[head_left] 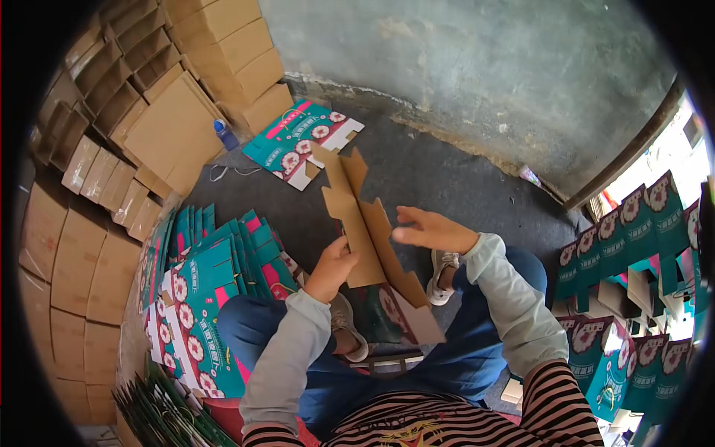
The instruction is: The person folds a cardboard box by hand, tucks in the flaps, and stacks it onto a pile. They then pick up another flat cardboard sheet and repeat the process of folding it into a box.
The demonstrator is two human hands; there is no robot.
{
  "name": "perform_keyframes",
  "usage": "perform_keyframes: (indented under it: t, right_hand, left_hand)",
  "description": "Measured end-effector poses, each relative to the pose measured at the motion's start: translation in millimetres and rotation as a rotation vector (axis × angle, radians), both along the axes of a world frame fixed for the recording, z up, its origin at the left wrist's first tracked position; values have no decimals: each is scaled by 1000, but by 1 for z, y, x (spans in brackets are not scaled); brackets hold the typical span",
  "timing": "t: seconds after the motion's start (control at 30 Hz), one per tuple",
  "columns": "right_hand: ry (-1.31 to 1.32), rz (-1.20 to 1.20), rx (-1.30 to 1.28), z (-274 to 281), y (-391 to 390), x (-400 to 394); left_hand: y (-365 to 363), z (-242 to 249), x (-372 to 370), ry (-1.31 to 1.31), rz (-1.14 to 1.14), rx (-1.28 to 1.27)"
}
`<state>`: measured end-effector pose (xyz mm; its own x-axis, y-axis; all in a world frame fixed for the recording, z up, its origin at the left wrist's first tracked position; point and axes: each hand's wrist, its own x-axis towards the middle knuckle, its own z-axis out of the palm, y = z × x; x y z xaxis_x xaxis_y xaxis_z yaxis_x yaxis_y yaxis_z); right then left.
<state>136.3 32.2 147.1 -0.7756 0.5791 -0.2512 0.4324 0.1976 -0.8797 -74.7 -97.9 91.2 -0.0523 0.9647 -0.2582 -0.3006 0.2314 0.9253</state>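
With your left hand (333, 267) gripping the lower edge of the unfolded carton blank (365, 231) at frame centre and your right hand (430, 229) flat and open against its panel, press along the crease so it folds square.

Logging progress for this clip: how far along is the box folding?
Done: folded teal boxes stand stacked at right. In hand: left hand grips a flat carton while right hand presses its flap. Left: a stack of flat printed cartons beside the left knee.
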Motion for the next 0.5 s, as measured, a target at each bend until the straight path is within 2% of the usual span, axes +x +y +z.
perform_keyframes:
  t: [0.03, 0.17, 0.27, 0.37, 0.4, 0.5]
  right_hand:
    - [-110, 47, 106, -4, -2, -3]
    - [-128, 88, 368, -36, -6, -20]
    - [-154, 130, 133, -28, -13, -28]
    - [-267, 109, 329, -41, -21, -34]
    - [-247, 96, 314, -42, -24, -36]
    - [-229, 74, 309, -45, -27, -37]
  left_hand:
    - [0, -6, 3, 1, 12, -16]
    - [-6, -13, 10, 32, 43, -65]
    - [-8, 3, 4, 29, 3, -170]
    - [9, 5, -8, 85, -63, -312]
    - [17, 2, -12, 116, -88, -360]
    - [43, -19, -6, 239, 95, -87]
